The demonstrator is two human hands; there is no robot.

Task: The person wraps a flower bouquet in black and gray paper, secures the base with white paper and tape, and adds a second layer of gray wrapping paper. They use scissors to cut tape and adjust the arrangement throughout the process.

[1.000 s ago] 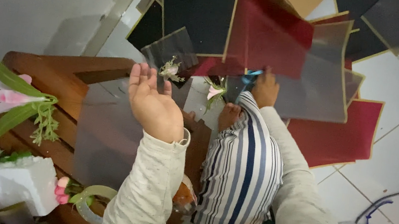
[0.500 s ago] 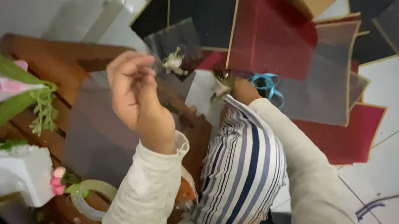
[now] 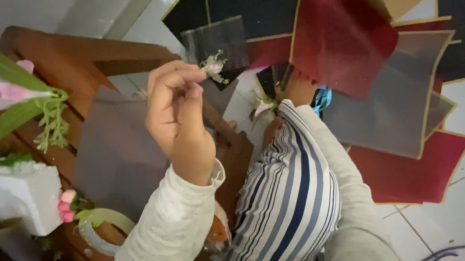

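my left hand (image 3: 179,115) was open, and now it is pinching a little flower sprig (image 3: 214,65) and lifting it up. my right hand (image 3: 272,130) is hiding behind my striped sleeve (image 3: 289,195), so i cannot tell its grip.

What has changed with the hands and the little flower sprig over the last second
The left hand went from open with spread fingers to curled shut, and now pinches a small pale flower sprig at its fingertips. The right hand, mostly hidden behind the striped cloth, stayed low by the blue scissors. The wooden bench, foam block and coloured sheets kept their places.
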